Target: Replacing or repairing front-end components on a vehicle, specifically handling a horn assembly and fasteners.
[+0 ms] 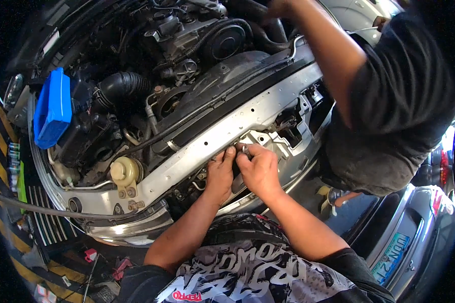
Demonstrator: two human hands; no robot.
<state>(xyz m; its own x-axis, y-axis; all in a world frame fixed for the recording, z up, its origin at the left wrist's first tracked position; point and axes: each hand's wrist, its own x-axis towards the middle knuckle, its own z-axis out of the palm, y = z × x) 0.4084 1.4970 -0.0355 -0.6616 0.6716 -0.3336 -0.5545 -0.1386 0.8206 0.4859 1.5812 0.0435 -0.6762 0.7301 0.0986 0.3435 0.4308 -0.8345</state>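
Both my hands are at the silver front crossmember [215, 141] of a car's open engine bay, by the metal brackets in its middle. My right hand [260, 169] is closed, with the shiny end of a small metal tool [245, 149] showing between thumb and forefinger; its exact kind is hard to make out. Just to the left, my left hand [221, 174] is closed with thumb and fingers together against the crossmember's front edge. What it pinches, if anything, is hidden. Right of my hands a silver bracket [283, 146] is fixed to the front.
Another person in a black shirt [404, 76] stands close on the right, an arm reaching over the engine [187, 35]. A blue tray [53, 108] rests at the bay's left side, near a yellowish reservoir [124, 170]. A dark car [414, 237] stands behind at right.
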